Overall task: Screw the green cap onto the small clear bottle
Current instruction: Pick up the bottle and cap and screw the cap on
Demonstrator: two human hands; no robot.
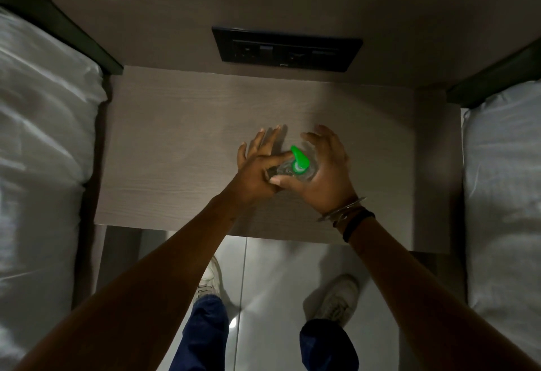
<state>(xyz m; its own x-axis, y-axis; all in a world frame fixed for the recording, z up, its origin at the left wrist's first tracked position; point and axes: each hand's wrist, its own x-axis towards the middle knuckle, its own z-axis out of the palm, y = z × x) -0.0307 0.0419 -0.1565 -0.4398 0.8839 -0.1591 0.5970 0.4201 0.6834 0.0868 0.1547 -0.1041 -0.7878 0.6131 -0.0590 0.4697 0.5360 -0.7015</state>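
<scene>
A small clear bottle (307,172) stands on the wooden bedside table (181,148), seen from above. The green cap (299,160), with a pointed spout, sits on top of the bottle. My right hand (325,177) cups the bottle from the right, its thumb pressed along the near side and its fingers curled over. My left hand (259,165) touches the bottle's left side with its thumb and index finger near the cap, while its other fingers are spread flat toward the wall. The bottle's lower body is hidden by both hands.
A black socket panel (285,50) is set in the wall behind the table. White pillows and bedding flank the table at the left (38,124) and the right (503,165). Below the table's front edge are the tiled floor and my shoes (339,297).
</scene>
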